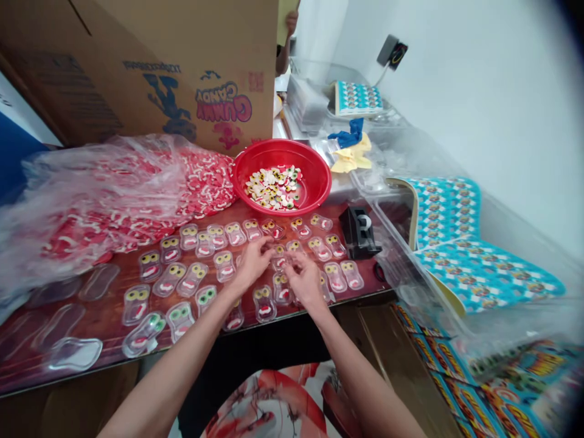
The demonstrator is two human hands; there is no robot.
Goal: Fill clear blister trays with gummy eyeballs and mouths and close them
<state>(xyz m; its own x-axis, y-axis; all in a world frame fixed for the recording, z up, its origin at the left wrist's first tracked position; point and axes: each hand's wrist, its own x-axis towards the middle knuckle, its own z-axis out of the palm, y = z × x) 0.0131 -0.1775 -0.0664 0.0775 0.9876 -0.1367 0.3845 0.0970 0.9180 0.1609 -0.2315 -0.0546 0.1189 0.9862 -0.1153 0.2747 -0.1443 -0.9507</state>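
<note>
Several small clear plastic trays, each with gummy eyes and a red-and-white gummy mouth, lie in loose rows on the dark red-brown table [109, 310]. One such clear tray [279, 258] sits between my hands at mid-table. My left hand [255, 261] has its fingers pinched at that tray's left edge. At its right edge my right hand [305, 278] is also closed, thumb and fingers drawn together. Other filled trays are close by, including a clear tray with yellow eyes [264, 304] and a clear tray with green eyes [179, 319].
Behind the trays stands a red bowl [314, 198] of gummy eyes. A plastic bag of red gummies [132, 188] lies left, before a cardboard box [182, 36]. To the right are a black tape dispenser [358, 234] and blue sticker sheets [488, 274]. Another person's hand [291, 23] shows behind.
</note>
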